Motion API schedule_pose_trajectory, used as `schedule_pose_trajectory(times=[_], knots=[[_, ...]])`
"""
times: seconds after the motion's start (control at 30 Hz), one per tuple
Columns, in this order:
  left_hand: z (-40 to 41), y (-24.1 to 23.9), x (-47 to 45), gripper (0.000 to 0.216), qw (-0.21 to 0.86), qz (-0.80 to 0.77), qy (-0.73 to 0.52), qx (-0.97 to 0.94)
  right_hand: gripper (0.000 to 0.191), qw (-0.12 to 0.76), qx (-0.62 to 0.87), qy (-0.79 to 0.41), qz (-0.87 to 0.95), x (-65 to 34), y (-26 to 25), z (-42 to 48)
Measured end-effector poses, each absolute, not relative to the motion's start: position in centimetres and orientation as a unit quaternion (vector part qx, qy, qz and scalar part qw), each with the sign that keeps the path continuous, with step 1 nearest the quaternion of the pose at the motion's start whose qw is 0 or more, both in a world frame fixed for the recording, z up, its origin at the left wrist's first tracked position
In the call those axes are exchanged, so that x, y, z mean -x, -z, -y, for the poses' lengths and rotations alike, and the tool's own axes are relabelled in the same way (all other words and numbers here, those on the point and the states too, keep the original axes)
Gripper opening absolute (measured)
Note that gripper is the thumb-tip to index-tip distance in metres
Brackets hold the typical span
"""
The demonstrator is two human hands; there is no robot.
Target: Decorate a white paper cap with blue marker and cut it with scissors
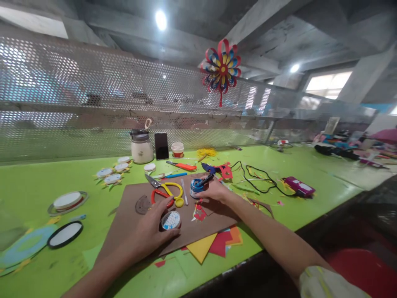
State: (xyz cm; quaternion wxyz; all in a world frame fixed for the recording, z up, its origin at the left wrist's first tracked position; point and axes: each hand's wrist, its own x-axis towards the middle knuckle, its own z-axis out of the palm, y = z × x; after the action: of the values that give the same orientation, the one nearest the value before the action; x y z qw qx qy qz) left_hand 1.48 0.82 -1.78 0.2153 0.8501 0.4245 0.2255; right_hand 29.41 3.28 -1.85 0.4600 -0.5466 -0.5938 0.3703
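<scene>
My left hand (151,225) lies on the brown board (124,219), its thumb and fingers curved around a small round disc (171,220) with a white top and blue smears. At the middle of the board, my right hand (214,190) closes around a small blue jar (196,188). A dark pen-like stick (207,179) slants over the jar's mouth; I cannot tell whether my fingers hold it too. Scissors (164,191) with red and yellow handles lie just beyond my left fingers. Red paper scraps (200,213) sit between the hands.
A glue gun (209,168), a black cable (257,176) and a purple box (299,187) lie at the right. Behind stand a white jug (142,150), a phone (161,146) and a cup (178,150). An orange cutter (186,166) is nearby. Paper-trimmed discs (112,179) lie left.
</scene>
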Motion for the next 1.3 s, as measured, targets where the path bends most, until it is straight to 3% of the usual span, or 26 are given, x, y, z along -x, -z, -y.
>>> schedule_pose_trajectory(times=[0.17,0.4,0.57,0.7,1.1,1.3], knots=[[-0.8,1.9,-1.5,0.085,0.225,-0.421,-0.229,-0.849,0.019,0.443,0.574,-0.325,0.607,-29.7,2.7,-3.9],[0.1,1.0,-1.3,0.079,0.23,-0.413,-0.216,-0.854,0.018,0.415,0.559,-0.333,0.636,-29.4,2.7,-3.6],[0.5,0.9,-1.3,0.079,0.23,-0.412,-0.218,-0.854,0.03,0.424,0.556,-0.344,0.627,-30.1,2.2,-3.5],[0.5,0.9,-1.4,0.08,0.232,-0.404,-0.219,-0.857,0.023,0.421,0.547,-0.365,0.625,-30.2,1.3,-3.5],[-0.2,0.9,-1.5,0.069,0.211,-0.394,-0.222,-0.867,0.034,0.43,0.389,-0.483,0.656,-19.8,-8.0,-2.2],[-0.5,1.1,-1.3,0.066,0.204,-0.388,-0.218,-0.872,0.029,0.462,0.393,-0.484,0.63,-22.6,-6.5,-1.0]])
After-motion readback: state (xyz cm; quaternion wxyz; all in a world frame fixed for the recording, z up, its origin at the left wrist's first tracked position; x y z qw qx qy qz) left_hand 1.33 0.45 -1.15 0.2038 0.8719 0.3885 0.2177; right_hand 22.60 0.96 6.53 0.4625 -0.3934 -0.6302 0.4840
